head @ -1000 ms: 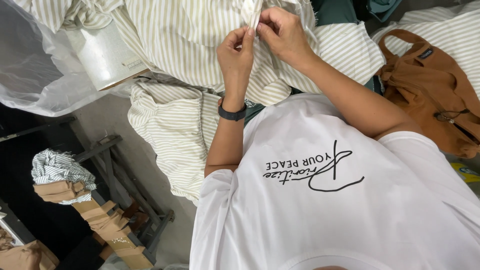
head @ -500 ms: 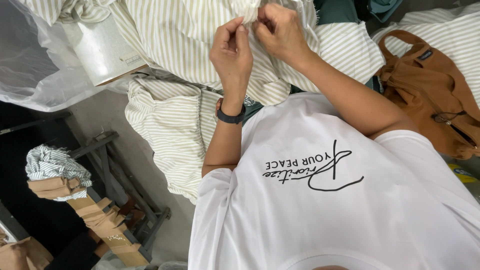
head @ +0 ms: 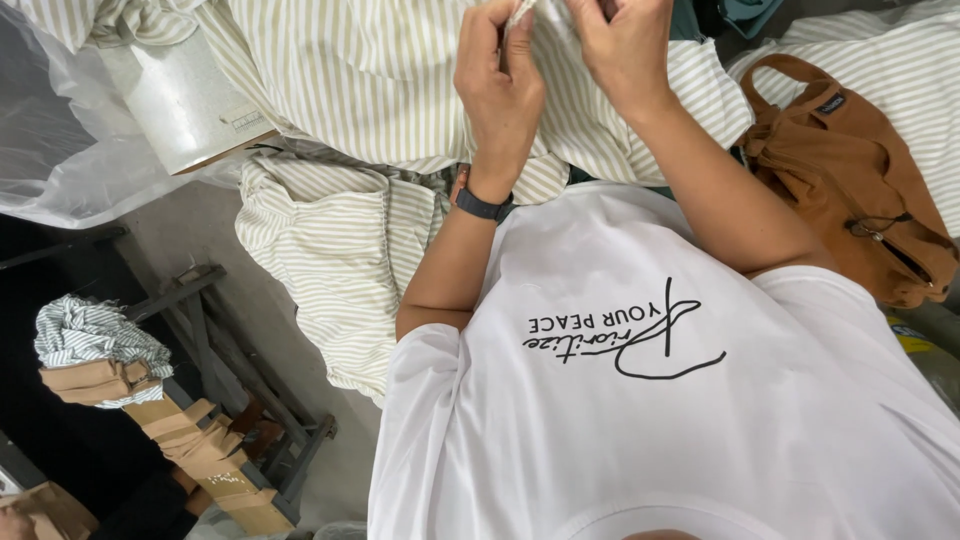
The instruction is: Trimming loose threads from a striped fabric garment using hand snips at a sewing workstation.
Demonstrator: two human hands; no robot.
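The striped cloth (head: 380, 70), cream with thin green lines, lies heaped across the top of the frame, and a small fold of it at top centre is pinched from both sides, which looks like close work on an edge or seam. The left hand (head: 500, 85) and right hand (head: 625, 50) have their fingers pressed together on that fold. A steady, fine grip seems needed; a brown bag (head: 850, 180) lies at right.
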